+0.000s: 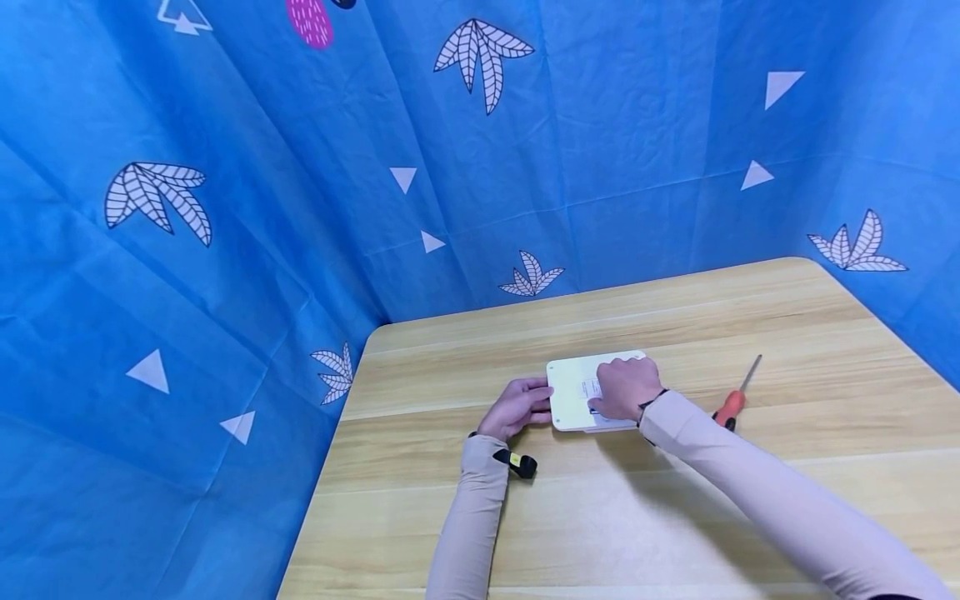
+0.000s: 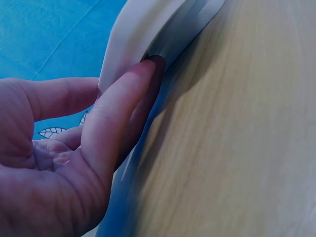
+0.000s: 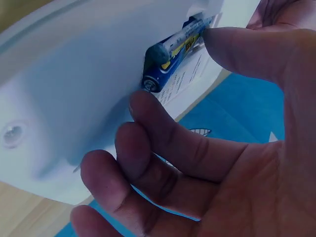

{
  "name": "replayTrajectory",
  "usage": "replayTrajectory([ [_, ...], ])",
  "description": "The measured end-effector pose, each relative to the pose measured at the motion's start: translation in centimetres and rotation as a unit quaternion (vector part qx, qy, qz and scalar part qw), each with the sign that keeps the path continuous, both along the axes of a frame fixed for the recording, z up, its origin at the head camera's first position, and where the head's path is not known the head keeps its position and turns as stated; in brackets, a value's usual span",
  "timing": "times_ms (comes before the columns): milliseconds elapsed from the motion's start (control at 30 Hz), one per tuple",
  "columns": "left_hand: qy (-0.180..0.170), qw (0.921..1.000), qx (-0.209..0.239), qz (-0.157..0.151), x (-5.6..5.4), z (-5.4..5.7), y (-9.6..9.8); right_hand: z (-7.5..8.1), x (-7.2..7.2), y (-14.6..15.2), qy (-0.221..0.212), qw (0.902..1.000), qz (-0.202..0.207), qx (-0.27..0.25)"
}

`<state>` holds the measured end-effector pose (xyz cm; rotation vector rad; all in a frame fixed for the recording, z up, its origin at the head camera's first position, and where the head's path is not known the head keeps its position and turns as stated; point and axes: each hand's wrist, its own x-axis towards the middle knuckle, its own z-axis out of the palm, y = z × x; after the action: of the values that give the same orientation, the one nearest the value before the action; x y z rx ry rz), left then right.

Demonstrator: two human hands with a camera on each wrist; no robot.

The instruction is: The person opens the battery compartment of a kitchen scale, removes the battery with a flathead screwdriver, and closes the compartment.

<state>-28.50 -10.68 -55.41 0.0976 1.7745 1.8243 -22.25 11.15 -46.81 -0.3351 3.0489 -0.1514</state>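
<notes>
A flat white plastic device [image 1: 567, 390] with rounded corners lies with its screw holes and printed label upward. My left hand [image 1: 517, 408] grips its left edge, with fingertips at the rim in the left wrist view. My right hand [image 1: 628, 387] is over the device's right half. In the right wrist view, two batteries sit in a slot in the device. The thumb touches the far end of the blue and yellow battery [image 3: 168, 74], and the index fingertip is right at its near end. The other fingers are curled below it.
A screwdriver [image 1: 730, 407] with a red and black handle lies right of the device, partly behind the right forearm. The wooden table [image 1: 420, 500] meets a blue patterned curtain [image 1: 622, 167] at the back and left. A black strap end [image 1: 522, 464] sticks out from the left wrist.
</notes>
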Motion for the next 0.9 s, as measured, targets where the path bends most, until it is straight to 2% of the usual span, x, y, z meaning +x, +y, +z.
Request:
replayTrajectory([
  [500, 0.003, 1.0000, 0.005, -0.005, 0.3, 0.4, 0.1, 0.8, -0.8, -1.4, -0.078, 0.9952, -0.009, 0.059],
  [900, 0.005, 0.9999, 0.009, -0.010, 0.1, 0.2, -0.1, 0.7, -0.8, -1.6, -0.076, 0.9957, -0.020, 0.048],
])
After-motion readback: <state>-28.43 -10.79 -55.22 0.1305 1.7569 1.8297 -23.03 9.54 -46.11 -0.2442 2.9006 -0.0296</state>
